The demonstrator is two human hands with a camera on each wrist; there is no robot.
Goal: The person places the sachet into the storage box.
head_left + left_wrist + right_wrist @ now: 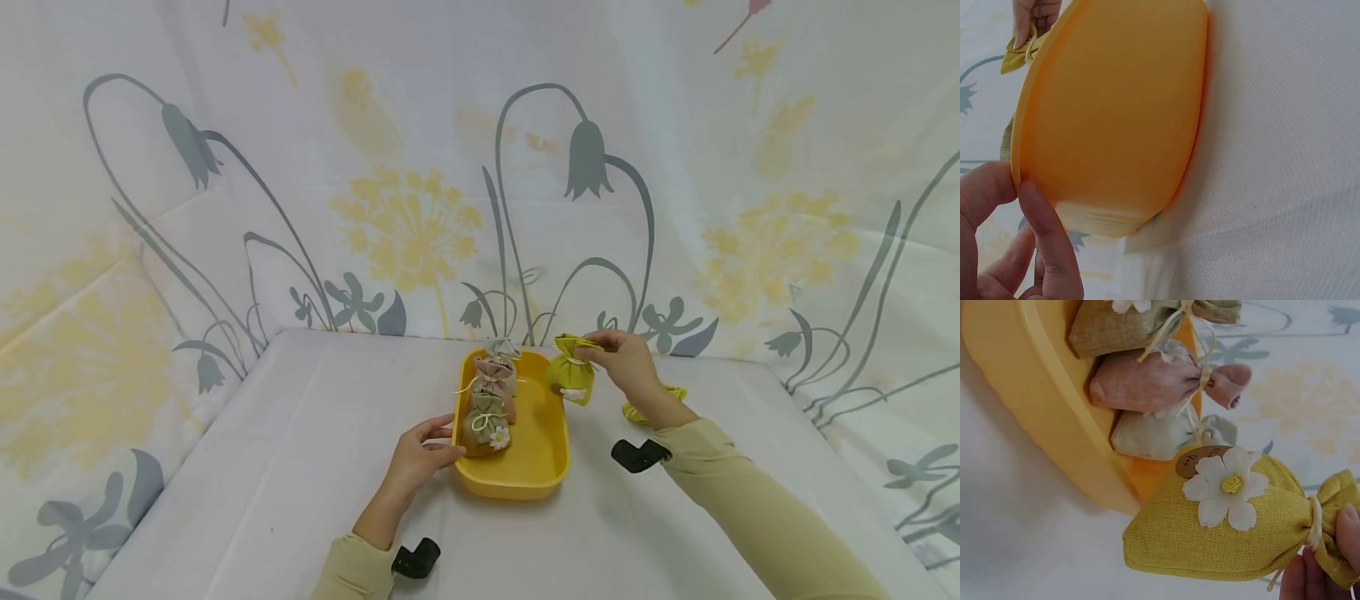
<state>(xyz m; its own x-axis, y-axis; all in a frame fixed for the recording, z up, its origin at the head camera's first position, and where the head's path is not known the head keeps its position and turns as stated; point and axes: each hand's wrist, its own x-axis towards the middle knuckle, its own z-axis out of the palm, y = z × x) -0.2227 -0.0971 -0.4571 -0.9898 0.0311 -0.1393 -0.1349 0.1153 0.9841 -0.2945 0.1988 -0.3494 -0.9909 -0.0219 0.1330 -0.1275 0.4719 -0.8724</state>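
By its tied neck, my right hand [628, 367] pinches a yellow-green cloth sachet [573, 371] above the right rim of a yellow tray [536, 483]. A white flower and a brown tag show on this sachet in the right wrist view. My left hand [420, 458] grips the tray's left rim, thumb and finger pinching the edge in the left wrist view. Along the tray's left side stand three more tied sachets: an olive-green one [483, 425] nearest, a pink one [1147, 382] behind it, and a pale grey-green one [1150, 434] farthest.
Partly hidden behind my right wrist, another yellow item [636, 414] lies on the white-covered table [300, 467]. A flower-printed curtain [420, 167] hangs behind the table's far edge. Black wrist devices [639, 456] sit at both sleeves.
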